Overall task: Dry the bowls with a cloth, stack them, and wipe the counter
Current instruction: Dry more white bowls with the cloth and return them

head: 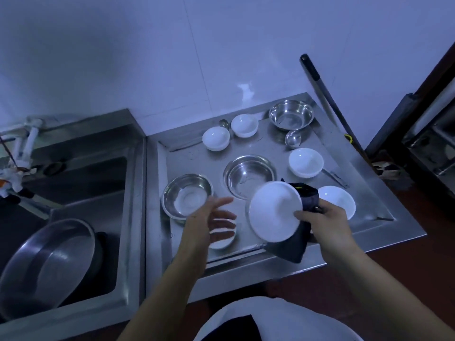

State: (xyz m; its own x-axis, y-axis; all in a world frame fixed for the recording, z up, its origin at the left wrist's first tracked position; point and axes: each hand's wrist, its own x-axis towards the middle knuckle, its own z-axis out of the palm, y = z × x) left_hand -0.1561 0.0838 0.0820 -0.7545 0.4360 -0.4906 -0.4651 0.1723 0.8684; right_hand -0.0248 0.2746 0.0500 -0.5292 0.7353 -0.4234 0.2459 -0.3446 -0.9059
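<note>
The right hand [322,217] holds a white bowl [274,211] tipped up on edge over the front of the steel counter [384,193], its pale face turned toward the left. The thumb lies across the bowl's near rim and the other fingers curl behind it, bunching a dark cloth [299,238] against its back; the cloth hangs down below the bowl, past the counter's front lip.

The left hand [209,219] is beside the bowl without touching it. Its fingers are straight and spread apart, holding nothing, and they hover above a second white bowl [221,241] standing on the counter near the front edge. In this dim light I cannot tell whether the fingertips brush that bowl's rim.

More white bowls sit upright on the counter: one just behind the right hand [342,200], one farther back on the right [306,162], and two close together near the wall, the left one [216,138] and the right one [244,125]. Among them are three steel bowls: one by the left hand [187,195], one in the middle [250,175], and one in the back corner [291,115]. A small steel ladle [293,139] rests in front of that corner bowl.

To the left is a steel sink [73,173] with a large steel basin [49,264] leaning inside it. A long dark pole [327,94] leans against the wall on the right.
</note>
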